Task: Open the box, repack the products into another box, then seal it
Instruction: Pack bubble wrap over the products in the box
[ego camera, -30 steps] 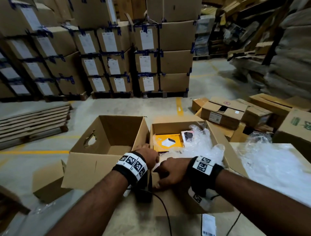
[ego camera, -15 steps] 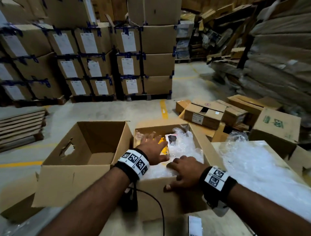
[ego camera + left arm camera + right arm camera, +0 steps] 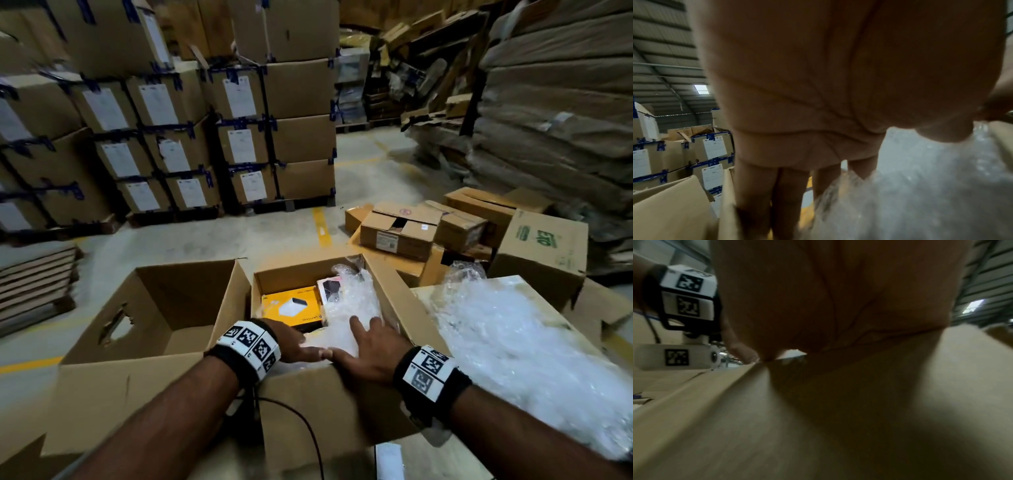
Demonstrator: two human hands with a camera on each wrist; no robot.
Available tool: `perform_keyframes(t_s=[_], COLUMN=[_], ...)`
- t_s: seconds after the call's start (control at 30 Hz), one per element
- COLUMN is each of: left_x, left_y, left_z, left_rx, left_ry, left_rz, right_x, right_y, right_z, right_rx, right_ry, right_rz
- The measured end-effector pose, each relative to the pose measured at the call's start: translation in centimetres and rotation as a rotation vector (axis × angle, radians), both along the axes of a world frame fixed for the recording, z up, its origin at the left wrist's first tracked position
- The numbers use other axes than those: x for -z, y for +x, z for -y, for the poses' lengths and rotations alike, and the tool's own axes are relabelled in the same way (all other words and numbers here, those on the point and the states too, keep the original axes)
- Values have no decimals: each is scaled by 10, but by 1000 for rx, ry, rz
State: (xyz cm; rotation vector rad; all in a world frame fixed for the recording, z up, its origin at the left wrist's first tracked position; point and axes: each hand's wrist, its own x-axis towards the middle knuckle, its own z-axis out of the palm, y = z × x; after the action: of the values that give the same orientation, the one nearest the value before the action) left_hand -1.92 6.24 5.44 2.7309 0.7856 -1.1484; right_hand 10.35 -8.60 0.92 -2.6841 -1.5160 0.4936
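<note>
- Warehouse floor (image 3: pixel 164 240), stacked cartons (image 3: pixel 239 137) far behind, loose boxes far right.
- Two open boxes side by side near: empty box (image 3: pixel 113 373) left, full box (image 3: pixel 325 411) right.
- Full box holds yellow product box (image 3: pixel 291 305), a small white one beside it, bubble wrap (image 3: pixel 356 305) on top.
- Left hand (image 3: pixel 291 342) flat, fingers straight, pressing into wrap at near edge.
- Right hand (image 3: pixel 366 349) spread flat on wrap, palm over near box wall; nothing gripped.
- More bubble wrap (image 3: pixel 513 342) lies right of the full box.
</note>
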Motion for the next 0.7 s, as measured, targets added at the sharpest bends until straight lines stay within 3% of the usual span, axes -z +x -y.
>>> perform_keyframes(t_s=[0.13,0.43,0.6,0.7], left_x=[9,4,3,0], left_y=[-4,-1,3,5], left_z=[-5,2,6,9], left_rx=[-8,71,63,53], left_ry=[50,156,226,193], left_rz=[-4,2,144,133], right_x=[-3,-6,-11,-7], right_y=[4,5,-12,-21], right_z=[-7,-3,2,11], right_rx=[51,-25,-110,-196], right_ry=[-19,-39,127,112], right_rz=[-34,43,387,313])
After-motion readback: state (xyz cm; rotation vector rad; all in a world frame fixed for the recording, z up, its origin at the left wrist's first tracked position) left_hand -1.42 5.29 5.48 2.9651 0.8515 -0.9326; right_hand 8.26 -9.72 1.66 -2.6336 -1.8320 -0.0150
